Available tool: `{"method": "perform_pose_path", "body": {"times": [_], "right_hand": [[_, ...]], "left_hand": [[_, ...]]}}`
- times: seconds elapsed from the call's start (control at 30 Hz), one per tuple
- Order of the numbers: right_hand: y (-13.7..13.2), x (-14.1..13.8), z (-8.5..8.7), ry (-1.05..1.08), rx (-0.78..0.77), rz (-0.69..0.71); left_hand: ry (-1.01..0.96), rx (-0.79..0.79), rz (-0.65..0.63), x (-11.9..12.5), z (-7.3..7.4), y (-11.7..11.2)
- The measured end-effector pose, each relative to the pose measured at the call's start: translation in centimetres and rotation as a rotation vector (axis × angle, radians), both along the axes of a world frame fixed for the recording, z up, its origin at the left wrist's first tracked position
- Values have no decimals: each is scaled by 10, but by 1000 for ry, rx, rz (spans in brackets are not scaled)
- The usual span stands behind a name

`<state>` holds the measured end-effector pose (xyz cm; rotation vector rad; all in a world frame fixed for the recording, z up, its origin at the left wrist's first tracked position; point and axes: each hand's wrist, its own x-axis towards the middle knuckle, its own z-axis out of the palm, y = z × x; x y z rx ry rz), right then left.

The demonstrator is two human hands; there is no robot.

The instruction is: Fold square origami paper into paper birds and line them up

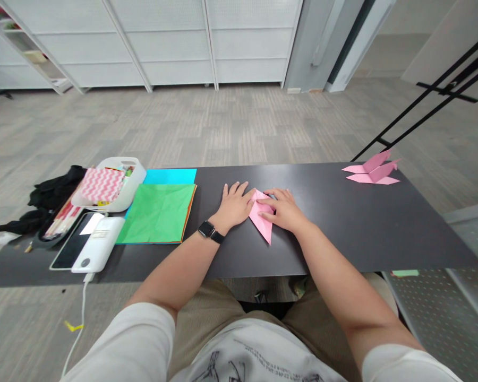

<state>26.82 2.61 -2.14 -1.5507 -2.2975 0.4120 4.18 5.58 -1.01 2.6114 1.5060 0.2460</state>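
Observation:
A folded sheet of pink origami paper point(262, 218) lies on the dark table in front of me, one sharp point toward my body. My left hand point(236, 205) rests flat with its fingers spread, the thumb touching the paper's upper left edge. From the other side my right hand point(283, 210) presses down on the paper, fingers stretched out and partly covering its right side. Two folded pink paper birds point(372, 171) sit at the table's far right end, apart from both hands.
Left of my hands lie green paper sheets point(159, 212) over blue paper point(173, 175). Beyond them are a white basket point(133, 185), a white power bank point(99, 244) with a cable, a phone point(71, 246), a pencil case point(50, 239) and black cloth point(56, 188). The dark table point(342, 228) is narrow.

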Motion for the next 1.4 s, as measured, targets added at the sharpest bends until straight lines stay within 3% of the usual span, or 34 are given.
{"method": "perform_pose_path", "body": {"times": [0.33,0.73,1.03,1.4], "right_hand": [[0,1,-4,-13,21,-9],[0,0,-1,-4,3,-25],[6,2,-7,-43,51,-187],[6,0,-5,-48,47,-200]], "left_hand": [[-16,-3,-54,-5,4,-1],[-24,-29,20,-2,0,8],[-132,12,12,-5,-1,10],[-46,-29,-31,-3,8,-7]]}}
